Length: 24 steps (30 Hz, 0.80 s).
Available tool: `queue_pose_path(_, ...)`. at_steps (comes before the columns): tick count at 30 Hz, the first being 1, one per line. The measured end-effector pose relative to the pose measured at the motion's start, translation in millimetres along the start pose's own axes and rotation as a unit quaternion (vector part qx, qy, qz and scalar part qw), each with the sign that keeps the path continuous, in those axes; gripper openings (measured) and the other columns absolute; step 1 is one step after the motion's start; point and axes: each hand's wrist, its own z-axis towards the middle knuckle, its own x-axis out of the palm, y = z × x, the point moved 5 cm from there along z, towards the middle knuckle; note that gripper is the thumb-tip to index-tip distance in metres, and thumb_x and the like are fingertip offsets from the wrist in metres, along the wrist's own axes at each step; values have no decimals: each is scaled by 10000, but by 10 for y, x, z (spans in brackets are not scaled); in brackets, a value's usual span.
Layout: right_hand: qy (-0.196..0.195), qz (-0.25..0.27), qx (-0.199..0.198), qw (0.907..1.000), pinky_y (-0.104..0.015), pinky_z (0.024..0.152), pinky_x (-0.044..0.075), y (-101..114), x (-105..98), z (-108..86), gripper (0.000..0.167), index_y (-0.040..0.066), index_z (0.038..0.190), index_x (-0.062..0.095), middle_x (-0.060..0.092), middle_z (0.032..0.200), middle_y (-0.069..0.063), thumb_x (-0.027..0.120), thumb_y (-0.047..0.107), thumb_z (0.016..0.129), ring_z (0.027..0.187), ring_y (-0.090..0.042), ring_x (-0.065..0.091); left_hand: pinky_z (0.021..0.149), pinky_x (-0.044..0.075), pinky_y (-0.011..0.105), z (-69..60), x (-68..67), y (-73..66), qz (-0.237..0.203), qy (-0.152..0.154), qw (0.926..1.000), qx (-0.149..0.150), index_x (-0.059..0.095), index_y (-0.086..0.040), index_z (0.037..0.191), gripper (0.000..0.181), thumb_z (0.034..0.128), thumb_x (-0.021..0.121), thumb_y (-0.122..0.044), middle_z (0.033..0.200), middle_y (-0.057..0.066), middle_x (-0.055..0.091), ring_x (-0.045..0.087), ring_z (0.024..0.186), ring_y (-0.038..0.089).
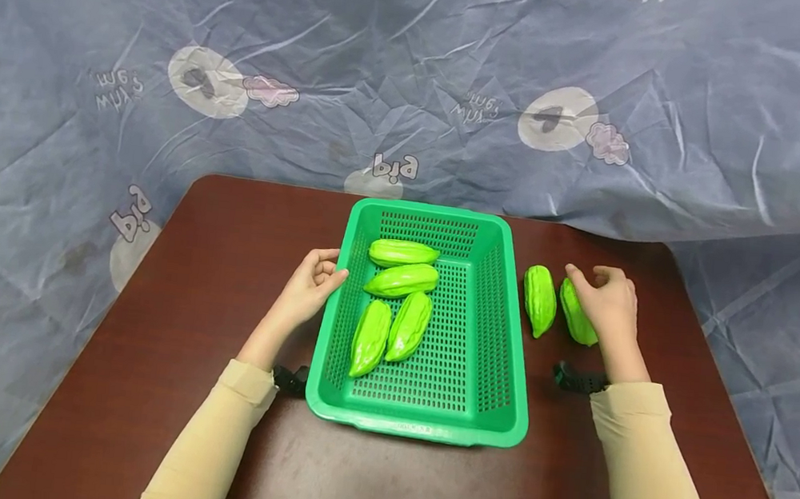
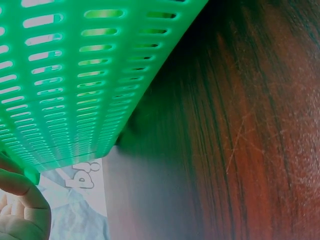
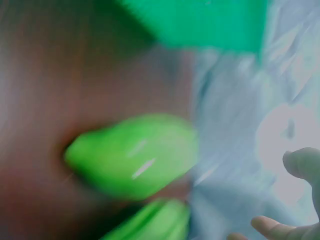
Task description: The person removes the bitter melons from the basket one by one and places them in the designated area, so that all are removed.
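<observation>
A green basket (image 1: 472, 288) holds several bright green gourds (image 1: 403, 280). At its left rim, my left hand (image 1: 310, 285) grips the edge with thumb and fingers; in the left wrist view its curled fingers (image 2: 22, 200) meet the rim of the basket (image 2: 70, 95). On the right, two more gourds lie on the table: one (image 1: 540, 299) beside the basket and another (image 1: 577, 315) partly hidden by my right hand (image 1: 610, 302). That hand hovers over it, thumb and fingers apart, holding nothing. The right wrist view shows a gourd (image 3: 135, 155), blurred.
The basket stands on a dark red-brown table (image 1: 225, 265). Behind and beside the table hangs a grey-blue printed cloth (image 1: 387, 80). Black straps with small devices (image 1: 289, 379) are on both wrists.
</observation>
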Motion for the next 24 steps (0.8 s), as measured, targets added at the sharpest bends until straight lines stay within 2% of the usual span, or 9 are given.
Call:
queue_pose_path(3,13,227,-458,9987,-591,1045,338,365,-63,-133,787,-48,1453,400,432,1401,-312,486,565,966,1295,-466,403,765,441,275,1,-4,-6,23,-9,10000,-23,361,-4,1454,525,1020,559,-223,1100,163,593,572,829,103)
queue_pose_path(7,238,389,-874,9951,-576,1058,347,799,-58,-313,765,-15,1451,414,458,1419,-266,516,562,959,1312,-430,427,749,435,272,-2,-2,-2,19,-19,10000,-61,363,-8,1455,524,1019,562,-220,1102,160,585,567,823,113)
queue_pose_path(12,587,523,-1011,9918,-542,1063,378,1159,67,-501,755,13,1443,424,490,1423,-210,546,567,945,1321,-378,464,756,430,275,6,13,3,11,25,9999,-102,362,-4,1458,527,1021,557,-223,1114,164,576,560,832,100)
queue_pose_path(15,889,562,-1013,9893,-529,1060,393,1290,234,-588,747,17,1446,410,489,1424,-194,559,553,947,1325,-362,466,774,429,275,-60,10,-161,54,92,9999,-134,352,37,1454,517,1025,543,-181,1113,183,571,554,835,74)
queue_pose_path(19,1335,413,-963,9855,-520,1038,419,1375,586,-671,737,8,1460,375,468,1426,-201,573,509,958,1317,-361,467,774,428,257,-163,5,-395,149,140,9995,-231,347,89,1435,493,1026,525,-119,1100,203,570,551,820,52)
queue_pose_path(21,1537,274,-840,9842,-515,1010,438,1394,770,-703,737,13,1461,367,460,1419,-202,580,503,954,1287,-358,487,765,424,244,-164,3,-389,148,128,9995,-258,350,88,1433,490,1025,527,-120,1093,199,571,551,810,47)
queue_pose_path(24,1728,49,-649,9828,-508,970,451,1408,997,-736,750,17,1454,361,453,1394,-209,593,511,939,1227,-357,514,746,427,239,-94,4,-254,57,100,9996,-271,345,71,1444,507,1021,540,-130,1093,186,572,552,799,51)
